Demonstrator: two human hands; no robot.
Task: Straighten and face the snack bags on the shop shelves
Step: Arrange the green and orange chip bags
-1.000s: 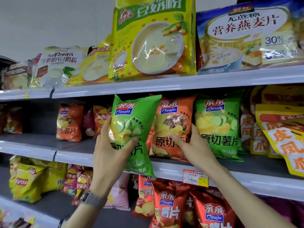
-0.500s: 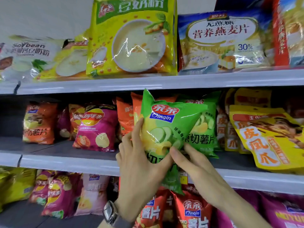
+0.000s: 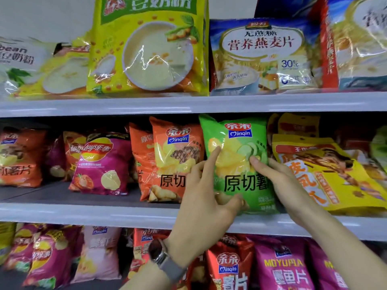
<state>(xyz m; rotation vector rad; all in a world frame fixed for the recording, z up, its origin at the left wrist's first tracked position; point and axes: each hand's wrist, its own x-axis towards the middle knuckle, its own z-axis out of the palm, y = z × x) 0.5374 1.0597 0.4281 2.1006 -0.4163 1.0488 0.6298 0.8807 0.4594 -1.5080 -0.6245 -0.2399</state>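
A green Qinqin chip bag (image 3: 238, 164) stands upright on the middle shelf (image 3: 83, 214), facing forward, between an orange Qinqin bag (image 3: 176, 155) and a yellow bag (image 3: 326, 176). My left hand (image 3: 203, 201) holds its left and lower edge, with the index finger stretched up across the front and the thumb pressed at the bottom. Gripping the bag's right edge is my right hand (image 3: 280, 181), thumb on the front.
A magenta Lay's bag (image 3: 100, 164) and more orange bags sit to the left on the same shelf. Large soy-milk powder (image 3: 146, 49) and oat cereal bags (image 3: 261, 57) fill the top shelf. Red and purple bags (image 3: 280, 266) line the bottom shelf.
The green bag was carried from the left, past the orange bag, and set upright on the shelf beside the yellow bag. Both hands followed it; the view shifted right and closer.
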